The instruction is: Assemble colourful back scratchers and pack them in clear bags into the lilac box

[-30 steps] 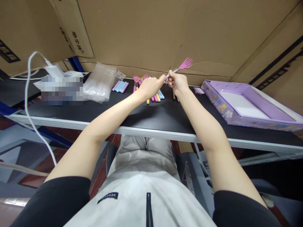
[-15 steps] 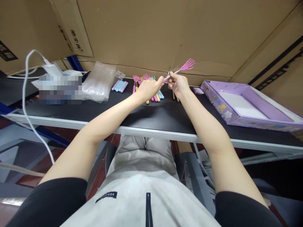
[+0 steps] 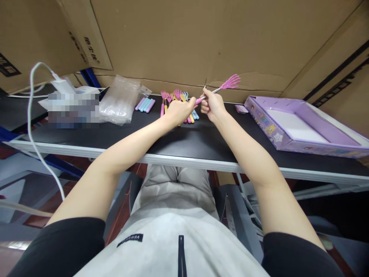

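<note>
A back scratcher (image 3: 231, 81) with a pink claw-shaped head, thin metal shaft and pink handle slants up to the right above the table. My left hand (image 3: 180, 110) is closed around its handle end. The fingers of my right hand (image 3: 213, 104) pinch the metal shaft just beyond the handle. Beneath and behind my left hand lie several more back scratchers (image 3: 177, 93) in pink, yellow and blue, partly covered by it. A thin dark pointed thing (image 3: 205, 82) sticks up behind my right hand; its lower part is hidden.
Several purple and blue handles (image 3: 145, 104) lie in a row on the black table (image 3: 123, 136). Left of them are clear plastic bags (image 3: 118, 100) and a white cable (image 3: 30, 115). A purple open box (image 3: 288, 144) stands at right, beside a small card (image 3: 241, 109). Cardboard (image 3: 178, 42) walls the back.
Both hands have shifted slightly with the back scratcher. Its claw head is a little farther right and lower, and more of the pink handle shows between my hands.
</note>
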Available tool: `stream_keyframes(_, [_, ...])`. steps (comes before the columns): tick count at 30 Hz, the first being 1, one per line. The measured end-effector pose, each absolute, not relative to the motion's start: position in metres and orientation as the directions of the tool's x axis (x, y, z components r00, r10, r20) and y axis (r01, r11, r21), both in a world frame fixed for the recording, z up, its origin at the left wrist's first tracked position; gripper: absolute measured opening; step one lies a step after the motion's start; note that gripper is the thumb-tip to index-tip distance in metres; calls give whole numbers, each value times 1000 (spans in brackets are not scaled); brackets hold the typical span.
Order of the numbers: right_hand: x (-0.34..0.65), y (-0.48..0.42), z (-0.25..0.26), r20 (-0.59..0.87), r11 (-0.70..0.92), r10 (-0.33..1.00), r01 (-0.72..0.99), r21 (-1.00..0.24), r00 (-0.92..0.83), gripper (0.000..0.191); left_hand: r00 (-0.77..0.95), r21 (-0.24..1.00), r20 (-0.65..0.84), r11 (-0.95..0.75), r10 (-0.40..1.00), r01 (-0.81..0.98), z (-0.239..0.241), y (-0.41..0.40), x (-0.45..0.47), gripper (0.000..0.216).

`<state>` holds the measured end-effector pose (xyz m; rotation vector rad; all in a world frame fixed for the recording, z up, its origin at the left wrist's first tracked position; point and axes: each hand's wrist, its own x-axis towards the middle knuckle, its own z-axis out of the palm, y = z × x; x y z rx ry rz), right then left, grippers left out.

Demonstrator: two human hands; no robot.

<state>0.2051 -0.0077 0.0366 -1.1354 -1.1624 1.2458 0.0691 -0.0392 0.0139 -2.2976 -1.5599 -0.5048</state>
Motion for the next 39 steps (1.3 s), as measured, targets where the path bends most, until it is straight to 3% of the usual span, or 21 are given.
stream_keyframes(8, [203, 0, 40, 126, 138, 990, -232, -963, 67, 60, 354, -89, 465, -355, 811, 931, 9, -42, 70, 39])
stream_keyframes(12, [210, 6, 42, 206, 209, 978, -203, -956, 39, 71, 369, -60, 448, -385, 814, 921, 7, -45, 79, 41])
stream_keyframes(19, [226, 21, 41, 179, 192, 980, -190, -963, 83, 77, 411, -2, 381, -443, 828, 896, 12, -51, 89, 39])
stream_keyframes(23, [225, 19, 48, 145, 169, 983, -230, -958, 115, 74, 414, 80, 380, -475, 827, 876, 13, -48, 90, 36])
stream_keyframes(29, [218, -1, 68, -35, 89, 975, -526, -846, 220, 61, 449, 230, 415, -569, 791, 789, 15, -37, 86, 31])
stream_keyframes(35, [230, 20, 62, 41, 97, 987, -363, -927, 158, 64, 456, 445, 375, -588, 808, 676, 23, -41, 86, 35])
stream_keyframes(39, [225, 9, 69, -22, 63, 984, -460, -886, 176, 54, 458, 571, 331, -562, 825, 599, 23, -39, 85, 40])
